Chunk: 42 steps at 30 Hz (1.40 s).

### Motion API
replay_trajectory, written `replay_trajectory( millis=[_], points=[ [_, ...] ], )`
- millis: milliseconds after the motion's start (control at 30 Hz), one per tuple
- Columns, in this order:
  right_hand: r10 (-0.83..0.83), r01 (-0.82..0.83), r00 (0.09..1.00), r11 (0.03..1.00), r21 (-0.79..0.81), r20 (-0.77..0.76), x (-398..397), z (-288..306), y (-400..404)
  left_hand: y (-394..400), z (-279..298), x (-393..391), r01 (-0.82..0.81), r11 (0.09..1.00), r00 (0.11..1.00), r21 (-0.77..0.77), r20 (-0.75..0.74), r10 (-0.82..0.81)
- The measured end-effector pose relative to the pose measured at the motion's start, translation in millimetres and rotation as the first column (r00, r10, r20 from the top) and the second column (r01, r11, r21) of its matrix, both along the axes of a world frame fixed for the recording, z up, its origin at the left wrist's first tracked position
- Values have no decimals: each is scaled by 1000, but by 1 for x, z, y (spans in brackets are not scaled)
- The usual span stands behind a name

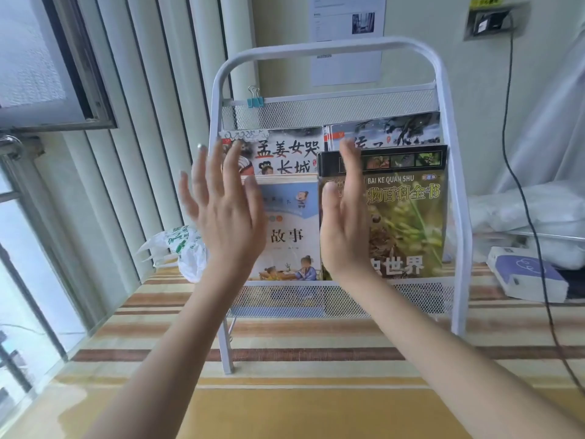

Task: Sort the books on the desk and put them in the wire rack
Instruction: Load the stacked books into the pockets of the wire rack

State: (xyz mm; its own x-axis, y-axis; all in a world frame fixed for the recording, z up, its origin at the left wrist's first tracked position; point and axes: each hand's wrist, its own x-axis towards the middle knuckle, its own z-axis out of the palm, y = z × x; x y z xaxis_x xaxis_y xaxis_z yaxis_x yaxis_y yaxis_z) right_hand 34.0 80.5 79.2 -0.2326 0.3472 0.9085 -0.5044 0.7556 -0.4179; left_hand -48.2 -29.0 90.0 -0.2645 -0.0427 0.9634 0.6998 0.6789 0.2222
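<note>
- A lived-in room at home, likely a bedroom or study corner.
- Striped cloth point(285, 353) covers the desk.
- Children's storybooks point(291, 229) fill a white wire rack point(456, 191).
- Window point(47, 74), wall socket point(493, 22), pinned paper point(348, 36).

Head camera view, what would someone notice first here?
Two open hands, left hand and right hand, are raised in front of a white wire rack on the striped desk. The rack holds picture books, with a green book lower right and a blue book lower left.
</note>
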Motion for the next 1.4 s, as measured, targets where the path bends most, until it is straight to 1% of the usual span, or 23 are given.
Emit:
replay_trajectory(
  millis=[33,67,133,167,233,267,333,367,400,433,467,500,533,567,600,633,667,733,1067,1233,1300,1400],
  points=[
    [76,-74,996,996,-53,42,-3,-8,-11,-4,-7,-2,18,1000,999,9,32,-19],
    [99,-93,992,992,-84,79,-9,-15,-19,-6,-13,-4,53,998,998,-31,22,-53],
    [75,-67,993,994,-86,90,-18,-24,-23,-7,-19,-13,107,985,993,-137,-34,-113],
    [72,-64,993,994,-86,95,-19,-26,-23,-6,-19,-15,103,983,993,-152,-47,-111],
    [78,-71,991,995,-68,106,-15,-25,-20,-6,-20,-17,96,987,993,-129,-51,-104],
    [24,-22,996,999,-27,89,-11,-22,-17,-6,-21,-15,99,988,993,-121,-50,-105],
    [-171,173,984,983,67,-40,-6,-5,-8,-7,-22,-13,112,987,991,-115,-57,-119],
    [-242,249,963,967,53,-119,-7,8,-1,-7,-21,-14,114,987,991,-110,-58,-121],
    [-281,285,947,958,8,-154,-9,25,5,-7,-21,-14,113,988,991,-106,-55,-119],
    [-292,291,946,956,-25,-140,-10,43,11,-7,-20,-14,110,988,992,-104,-46,-116],
    [-291,290,955,957,-14,-60,-11,59,17,-7,-20,-14,105,989,993,-107,-35,-109],
    [-313,309,945,949,55,89,-15,71,24,-7,-20,-14,101,989,994,-111,-25,-104],
    [-375,342,894,925,166,246,-18,77,30,-8,-20,-13,102,988,994,-113,-19,-104],
    [-453,365,810,887,285,372,-21,79,35,-8,-20,-13,108,988,994,-111,-17,-110],
    [-518,381,738,849,366,433,-23,78,39,-8,-20,-13,115,988,993,-104,-21,-117],
    [-551,397,709,827,397,440,-24,77,41,-9,-20,-14,118,988,992,-98,-27,-122],
    [-563,411,704,820,399,433,-25,76,42,-9,-20,-14,118,989,992,-94,-32,-122],
    [-561,420,727,820,389,397,-27,74,41,-9,-20,-13,117,989,992,-88,-31,-120],
    [-517,372,789,832,411,333,-31,68,46,-9,-21,-12,124,990,992,-66,-16,-126],
    [-533,350,786,801,485,314,-27,63,54,-7,-23,-12,123,991,992,-60,-22,-124],
    [-538,351,781,799,489,319,-27,62,52,-7,-23,-12,115,992,993,-55,-23,-116],
    [-511,341,806,815,469,301,-27,61,47,-8,-23,-12,113,992,993,-57,-22,-115]
  ],
)
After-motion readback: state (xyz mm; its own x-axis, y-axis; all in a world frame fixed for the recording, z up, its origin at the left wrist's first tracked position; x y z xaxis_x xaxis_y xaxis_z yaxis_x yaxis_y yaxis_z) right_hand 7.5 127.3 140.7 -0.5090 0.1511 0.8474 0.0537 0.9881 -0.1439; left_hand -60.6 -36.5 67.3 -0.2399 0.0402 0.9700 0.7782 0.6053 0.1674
